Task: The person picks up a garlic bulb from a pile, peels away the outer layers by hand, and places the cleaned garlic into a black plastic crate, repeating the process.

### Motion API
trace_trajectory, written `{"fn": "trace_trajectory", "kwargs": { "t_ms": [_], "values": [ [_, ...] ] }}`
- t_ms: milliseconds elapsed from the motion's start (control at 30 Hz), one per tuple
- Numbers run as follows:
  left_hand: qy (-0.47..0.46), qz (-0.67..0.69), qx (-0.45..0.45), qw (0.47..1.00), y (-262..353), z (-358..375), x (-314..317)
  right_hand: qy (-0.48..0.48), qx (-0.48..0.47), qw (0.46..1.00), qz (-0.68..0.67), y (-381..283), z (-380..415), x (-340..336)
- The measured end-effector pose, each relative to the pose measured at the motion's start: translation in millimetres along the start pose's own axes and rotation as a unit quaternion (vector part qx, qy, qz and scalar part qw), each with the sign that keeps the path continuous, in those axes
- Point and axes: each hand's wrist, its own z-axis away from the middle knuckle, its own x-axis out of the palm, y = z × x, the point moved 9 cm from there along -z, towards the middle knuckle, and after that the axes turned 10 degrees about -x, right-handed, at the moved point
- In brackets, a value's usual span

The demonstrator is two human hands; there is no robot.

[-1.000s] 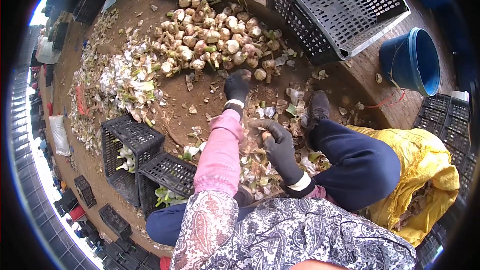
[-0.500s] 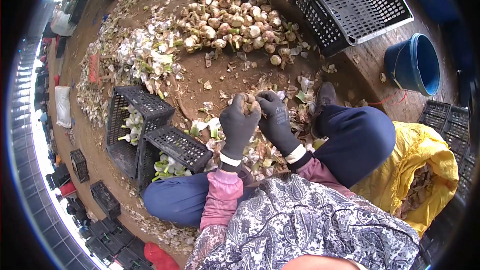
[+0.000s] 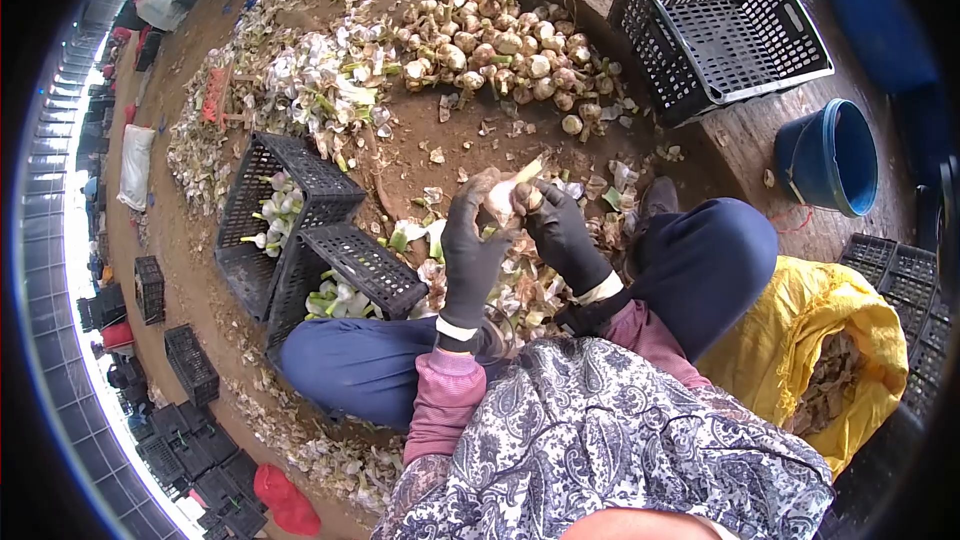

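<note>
A garlic bulb (image 3: 501,202) with a short pale stem is held up between my gloved hands. My left hand (image 3: 468,245) curls its fingers and thumb around the bulb's left side. On the other side my right hand (image 3: 562,232) has its bent fingers pressed against the bulb by the stem; its fingertips are partly hidden. Below the hands lies a litter of garlic skins (image 3: 520,285). Beyond them a heap of untrimmed garlic bulbs (image 3: 500,40) rests on the dirt floor.
Left of my knee, two tipped black crates (image 3: 330,202) contain cleaned garlic. An upright black crate (image 3: 720,80) and a blue bucket (image 3: 800,155) stand on the boards at right. Beside my right leg sits a yellow sack (image 3: 800,330). A skin pile (image 3: 320,85) spreads at upper left.
The hands have turned and moved slightly apart, so the garlic bulb and its stem now show between them. The camera view has shifted a little.
</note>
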Motion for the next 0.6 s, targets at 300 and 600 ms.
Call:
{"fn": "trace_trajectory", "kwargs": {
  "t_ms": [300, 600],
  "values": [
    [0.024, -0.035, 0.035, 0.998, 3.8, -2.3, 3.6, 0.021, -0.037, 0.997, 0.061, -13.2, -4.9, -9.3],
    [-0.115, 0.433, -0.250, 0.858, -62.3, 1.7, 27.9, 0.009, -0.254, 0.900, 0.354, -58.0, 2.4, 3.1]
  ]
}}
